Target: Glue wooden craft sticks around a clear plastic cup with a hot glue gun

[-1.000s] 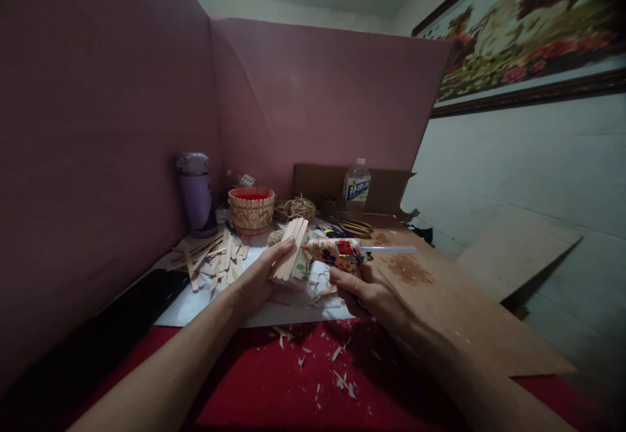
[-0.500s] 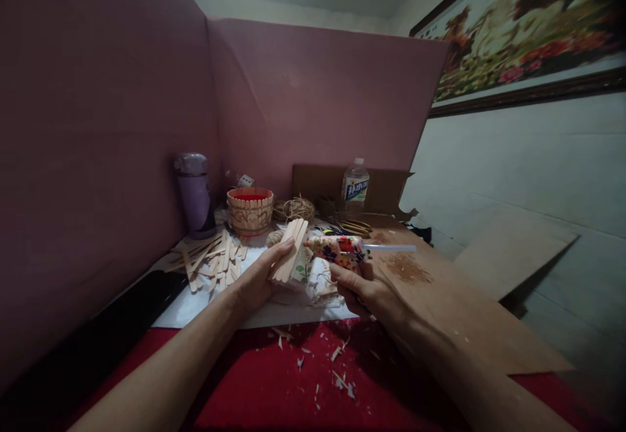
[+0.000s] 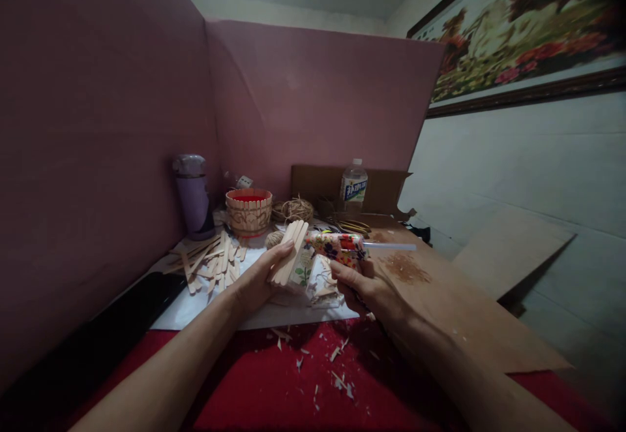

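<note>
My left hand (image 3: 261, 274) is closed around a small clear box (image 3: 303, 269) with a green leaf print. Several wooden craft sticks (image 3: 290, 254) lie side by side along the box's face, under my left thumb. My right hand (image 3: 364, 286) grips the handle of a flower-patterned glue gun (image 3: 337, 246). A pale glue stick (image 3: 391, 246) juts from the gun's rear, to the right. The gun's nozzle points left at the edge of the sticks; whether it touches them I cannot tell.
Loose craft sticks (image 3: 222, 259) lie on white paper (image 3: 176, 311) at left. Behind stand a purple bottle (image 3: 193, 197), a stick-sided basket (image 3: 249, 215), twine (image 3: 296, 210) and a plastic bottle (image 3: 355, 187). Wood scraps (image 3: 337, 380) litter the red cloth (image 3: 259, 386); a brown board (image 3: 454, 314) lies right.
The camera view has shifted very slightly. Both hands, the box with its sticks and the glue gun stay in nearly the same place.
</note>
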Demonstrator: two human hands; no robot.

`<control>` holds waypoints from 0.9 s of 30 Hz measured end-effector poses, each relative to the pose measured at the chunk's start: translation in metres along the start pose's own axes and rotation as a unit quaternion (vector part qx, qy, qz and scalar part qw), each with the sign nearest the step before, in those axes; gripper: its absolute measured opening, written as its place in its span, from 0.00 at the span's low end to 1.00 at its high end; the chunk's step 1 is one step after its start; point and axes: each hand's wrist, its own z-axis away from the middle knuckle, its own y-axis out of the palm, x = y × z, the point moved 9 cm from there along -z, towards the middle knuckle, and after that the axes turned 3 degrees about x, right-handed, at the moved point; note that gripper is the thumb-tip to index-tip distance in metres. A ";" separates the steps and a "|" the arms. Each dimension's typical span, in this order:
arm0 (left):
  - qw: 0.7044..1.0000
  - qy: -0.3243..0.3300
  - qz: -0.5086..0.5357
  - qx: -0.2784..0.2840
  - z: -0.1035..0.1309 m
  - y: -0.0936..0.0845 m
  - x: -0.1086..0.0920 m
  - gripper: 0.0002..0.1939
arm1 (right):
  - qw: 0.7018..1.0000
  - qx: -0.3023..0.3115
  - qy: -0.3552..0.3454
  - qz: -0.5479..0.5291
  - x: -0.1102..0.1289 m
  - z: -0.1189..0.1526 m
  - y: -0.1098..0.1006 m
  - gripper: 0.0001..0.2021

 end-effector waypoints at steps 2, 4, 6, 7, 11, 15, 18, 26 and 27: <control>1.000 -0.002 0.000 0.003 0.000 0.001 0.001 0.21 | 1.000 -0.001 -0.005 -0.006 0.001 -0.001 0.000 0.23; 1.000 -0.008 -0.002 0.012 0.001 0.003 0.002 0.22 | 1.000 -0.007 -0.008 -0.007 0.001 -0.001 -0.002 0.24; 1.000 -0.008 -0.007 0.016 0.001 0.003 0.003 0.24 | 1.000 -0.010 -0.013 -0.006 0.002 -0.001 -0.002 0.24; 1.000 -0.007 -0.010 0.017 0.001 0.003 0.002 0.24 | 1.000 -0.009 -0.015 -0.005 0.003 -0.001 -0.002 0.24; 1.000 -0.006 -0.025 0.006 0.003 0.001 0.002 0.24 | 1.000 -0.015 -0.013 -0.001 0.000 -0.002 -0.005 0.24; 1.000 0.010 -0.027 0.008 0.003 0.003 -0.001 0.22 | 1.000 -0.009 -0.015 -0.025 -0.004 -0.003 -0.005 0.23; 1.000 0.009 -0.022 0.012 0.001 0.002 0.000 0.22 | 0.999 -0.007 -0.013 -0.041 -0.005 -0.004 -0.005 0.23; 1.000 0.002 -0.018 0.013 0.000 -0.001 0.003 0.25 | 0.999 -0.013 -0.012 -0.038 -0.005 -0.005 -0.008 0.22; 1.000 0.009 -0.017 0.011 -0.001 -0.002 0.002 0.25 | 0.999 -0.014 -0.012 -0.036 -0.005 -0.005 -0.008 0.22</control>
